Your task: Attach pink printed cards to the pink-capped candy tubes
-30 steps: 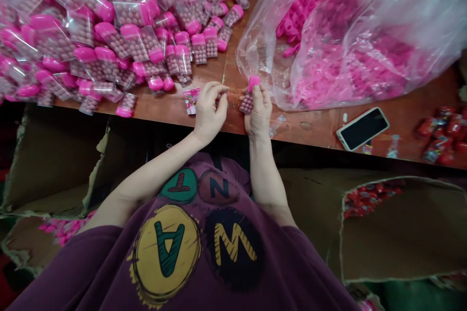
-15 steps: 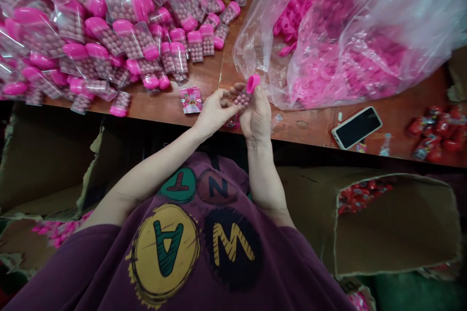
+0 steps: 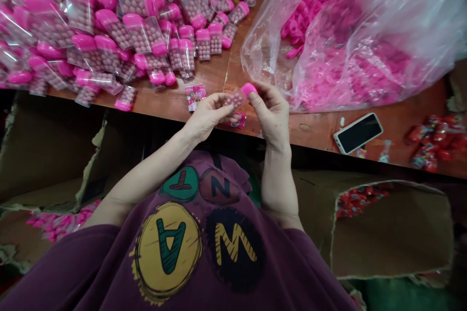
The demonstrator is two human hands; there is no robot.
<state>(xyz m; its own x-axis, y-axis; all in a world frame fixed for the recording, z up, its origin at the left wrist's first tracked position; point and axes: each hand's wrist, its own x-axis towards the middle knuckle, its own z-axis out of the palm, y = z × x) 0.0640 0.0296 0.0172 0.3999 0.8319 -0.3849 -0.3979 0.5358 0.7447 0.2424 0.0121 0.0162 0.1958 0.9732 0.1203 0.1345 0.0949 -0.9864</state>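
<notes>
Both my hands hold one small clear candy tube (image 3: 237, 98) filled with pink balls, just above the front edge of the brown table (image 3: 321, 129). My left hand (image 3: 207, 114) grips the tube's body. My right hand (image 3: 272, 112) pinches its pink cap (image 3: 249, 89). A small printed sticker (image 3: 194, 95) lies on the table beside my left hand, and another pink label (image 3: 239, 119) shows under the hands.
A big heap of capped pink candy tubes (image 3: 109, 29) covers the table's left. A clear plastic bag of pink caps (image 3: 346, 34) lies at the right. A phone (image 3: 359, 132) and red wrapped candies (image 3: 434, 141) sit further right. Cardboard boxes (image 3: 394, 223) stand below the table.
The tube was lifted off the table and turned sideways. My left hand moved from the sticker onto the tube's body, while my right hand shifted to the cap.
</notes>
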